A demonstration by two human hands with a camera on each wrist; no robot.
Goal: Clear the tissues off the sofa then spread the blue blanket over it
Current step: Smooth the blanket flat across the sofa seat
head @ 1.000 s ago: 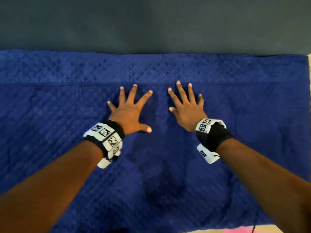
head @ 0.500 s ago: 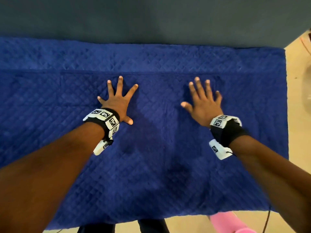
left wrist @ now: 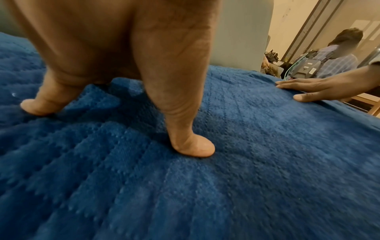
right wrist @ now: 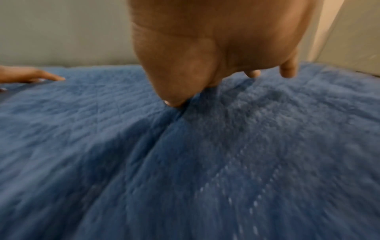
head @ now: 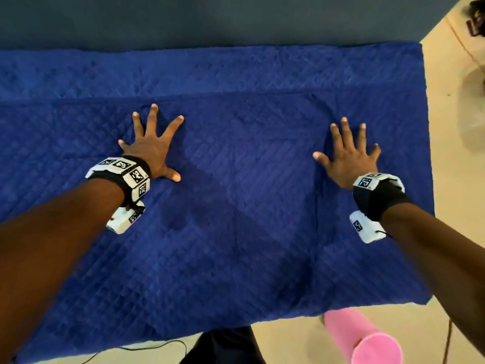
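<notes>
The blue quilted blanket lies spread flat over the sofa seat, running up against the grey backrest. My left hand presses palm-down on it at centre left, fingers splayed straight. My right hand lies flat on it near the right edge, fingers spread too. The left wrist view shows my left hand's thumb on the blanket, with small folds bunched under the palm. In the blurred right wrist view a crease in the blanket runs from under the thumb. No tissues are in view.
A pink cylinder lies on the beige floor by the sofa's front right corner. A dark cable trails along the floor at the front edge. Another person sits beyond the sofa's right end.
Both hands have slid apart across the blanket, the left to the left and the right toward the right edge. The view has pulled back, showing the floor and the pink cylinder.
</notes>
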